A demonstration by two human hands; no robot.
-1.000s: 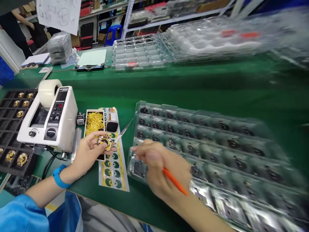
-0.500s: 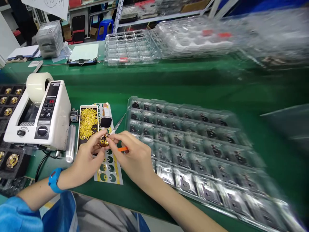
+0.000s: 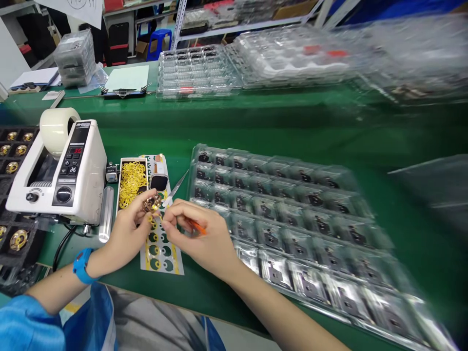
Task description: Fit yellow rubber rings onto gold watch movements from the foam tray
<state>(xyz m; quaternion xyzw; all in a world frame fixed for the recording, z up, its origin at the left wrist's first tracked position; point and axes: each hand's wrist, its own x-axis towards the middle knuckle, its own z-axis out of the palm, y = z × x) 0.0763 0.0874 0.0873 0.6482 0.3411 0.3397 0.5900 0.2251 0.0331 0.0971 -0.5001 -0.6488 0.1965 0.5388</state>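
Note:
My left hand, with a blue band on its wrist, pinches a round gold-and-copper metal part between thumb and fingers. Just to its right, my right hand is closed around a thin orange tool; its tip is hidden by the fingers. Below both hands lies a sticker sheet with dark green cut-outs and yellow edges. A white box of yellow rings stands behind my left hand. Near the right fingers, a pointed metal blade rests on the green table.
At the left stands a white tape dispenser, beside a black foam tray of gold round parts. A large clear tray of dark parts covers the right side. Clear trays and a clipboard line the back ledge.
My right hand has drawn back slightly to the right from the metal part, and the orange tool has tilted. My left hand has shifted a little left, still holding the part.

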